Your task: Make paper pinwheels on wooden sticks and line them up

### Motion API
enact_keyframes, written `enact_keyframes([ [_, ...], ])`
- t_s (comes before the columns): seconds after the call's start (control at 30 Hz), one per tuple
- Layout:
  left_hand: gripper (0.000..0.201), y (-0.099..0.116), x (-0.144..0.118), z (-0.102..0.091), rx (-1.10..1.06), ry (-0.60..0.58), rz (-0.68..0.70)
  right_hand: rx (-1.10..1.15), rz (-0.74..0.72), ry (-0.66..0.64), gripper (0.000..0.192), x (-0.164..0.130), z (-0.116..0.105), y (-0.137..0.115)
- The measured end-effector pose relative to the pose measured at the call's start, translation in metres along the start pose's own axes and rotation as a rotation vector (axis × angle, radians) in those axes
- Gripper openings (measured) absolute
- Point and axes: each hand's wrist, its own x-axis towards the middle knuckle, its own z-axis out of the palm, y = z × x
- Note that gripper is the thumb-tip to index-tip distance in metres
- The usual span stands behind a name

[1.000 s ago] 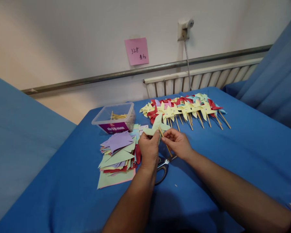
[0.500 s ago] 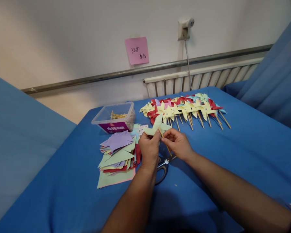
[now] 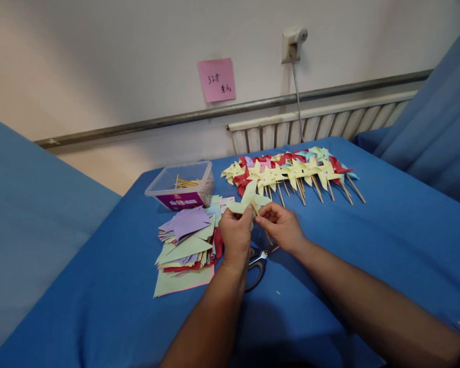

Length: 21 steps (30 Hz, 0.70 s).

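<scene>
Between my two hands is a pale green paper pinwheel (image 3: 250, 195), with a thin wooden stick (image 3: 267, 236) slanting down from its middle. My left hand (image 3: 236, 232) is closed on the pinwheel near its centre, thumb pressed by the top of the stick. With fingertips pinched, my right hand (image 3: 280, 225) grips the stick just below the paper. Beneath the hands lie dark-handled scissors (image 3: 257, 271), partly hidden by my left wrist. A pile of cut paper pieces (image 3: 187, 245) in purple, green, yellow and red lies left of my left hand.
A clear plastic tub (image 3: 179, 186) of wooden sticks stands behind the paper pile. Finished pinwheels (image 3: 291, 174) in several colours lie in rows at the back of the blue-covered table (image 3: 387, 230). Behind are a radiator (image 3: 322, 120) and a metal rail (image 3: 168, 120).
Almost nothing differs. Both hands keep their hold on the pinwheel and stick, with only a very slight shift of the stick's lower end.
</scene>
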Motion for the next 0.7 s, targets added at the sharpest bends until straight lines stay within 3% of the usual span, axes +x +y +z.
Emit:
enact_keyframes([
  [0.47, 0.022, 0.0020, -0.0019, -0.0030, 0.145, 0.003, 0.091, 0.048, 0.025, -0.034, 0.026, 0.0031, -0.0005, -0.0028],
  [0.6, 0.023, 0.0039, -0.0023, -0.0040, 0.204, 0.007, 0.114, -0.017, -0.011, -0.046, 0.024, 0.0033, -0.0017, 0.0010],
  [0.7, 0.024, 0.0054, -0.0024, -0.0035, 0.199, 0.012, 0.099, -0.176, -0.073, 0.015, 0.016, -0.0003, -0.0027, 0.0021],
])
